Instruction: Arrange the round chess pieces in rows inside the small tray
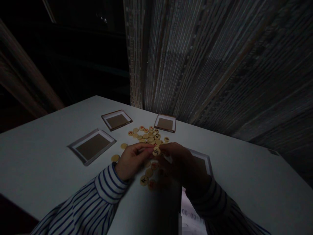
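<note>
Left grip (130, 160) on disc (156, 151), trays (93, 147) around, curtain (171, 65)

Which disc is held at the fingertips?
The black-marked disc between the left hand and right hand; the discs beyond lie on the table.

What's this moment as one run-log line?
left hand, right hand: holding marked disc between them | other discs: scattered on table | shallow trays: around discs

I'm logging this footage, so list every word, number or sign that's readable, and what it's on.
"00:00", on the bright panel; the right sleeve hides anything further.
Held disc: one black character, too small to read surely.
Loose discs: some bear red or black characters, too small or blurred.
</note>
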The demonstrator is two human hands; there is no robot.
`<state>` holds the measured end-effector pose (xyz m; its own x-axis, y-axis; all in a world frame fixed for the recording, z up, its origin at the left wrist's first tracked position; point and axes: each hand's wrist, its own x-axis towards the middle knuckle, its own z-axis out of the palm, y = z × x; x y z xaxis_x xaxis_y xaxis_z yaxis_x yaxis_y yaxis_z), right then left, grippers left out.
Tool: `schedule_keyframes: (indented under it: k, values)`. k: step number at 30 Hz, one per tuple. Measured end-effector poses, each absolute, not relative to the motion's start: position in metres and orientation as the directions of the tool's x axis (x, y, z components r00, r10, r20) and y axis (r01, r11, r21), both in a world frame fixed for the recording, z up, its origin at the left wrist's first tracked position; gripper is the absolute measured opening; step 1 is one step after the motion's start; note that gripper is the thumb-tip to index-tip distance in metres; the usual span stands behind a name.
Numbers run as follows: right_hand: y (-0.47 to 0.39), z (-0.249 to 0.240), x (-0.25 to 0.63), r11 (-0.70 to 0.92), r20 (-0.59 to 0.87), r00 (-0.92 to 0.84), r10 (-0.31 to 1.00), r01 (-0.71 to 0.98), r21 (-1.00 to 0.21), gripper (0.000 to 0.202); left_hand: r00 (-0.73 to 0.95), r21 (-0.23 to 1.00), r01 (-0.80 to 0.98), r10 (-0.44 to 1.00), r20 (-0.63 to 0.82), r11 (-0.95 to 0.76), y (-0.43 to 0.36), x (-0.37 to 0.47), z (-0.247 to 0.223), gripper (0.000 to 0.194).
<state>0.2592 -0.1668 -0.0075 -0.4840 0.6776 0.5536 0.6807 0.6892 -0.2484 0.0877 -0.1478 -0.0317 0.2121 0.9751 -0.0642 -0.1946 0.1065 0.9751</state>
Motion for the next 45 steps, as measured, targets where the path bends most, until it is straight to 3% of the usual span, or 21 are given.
schedule_keyframes:
  k: [5, 13, 22, 30, 38, 45]
  values:
    - [-0.168, -0.002, 0.261, 0.677, 0.501, -0.492, 0.712, 0.671, -0.302, 0.011, 0.222, 0.983, -0.171, 0.975, -0.025, 0.064, -0.148, 0.087, -0.031, 0.038]
    - [-0.168, -0.005, 0.261, 0.702, 0.502, -0.526, 0.687, 0.659, -0.27, 0.011, 0.243, 0.983, -0.158, 0.969, -0.05, 0.09, -0.149, 0.086, -0.034, 0.044]
    - [-0.168, -0.003, 0.266, 0.694, 0.45, -0.565, 0.691, 0.694, -0.194, 0.022, 0.196, 0.94, -0.275, 0.969, -0.151, 0.202, -0.148, 0.086, -0.032, 0.042]
    - [-0.167, 0.005, 0.279, 0.653, 0.389, -0.573, 0.722, 0.75, -0.107, 0.022, 0.148, 0.972, -0.166, 0.979, -0.141, 0.165, -0.147, 0.084, -0.033, 0.046]
    - [-0.17, 0.015, 0.3, 0.553, 0.293, -0.525, 0.799, 0.833, -0.015, 0.023, 0.136, 0.968, -0.195, 0.982, -0.131, 0.156, -0.146, 0.086, -0.035, 0.043]
    - [-0.182, 0.03, 0.32, 0.538, 0.304, -0.491, 0.816, 0.838, -0.09, 0.027, 0.158, 0.98, -0.15, 0.981, -0.11, 0.134, -0.147, 0.084, -0.033, 0.047]
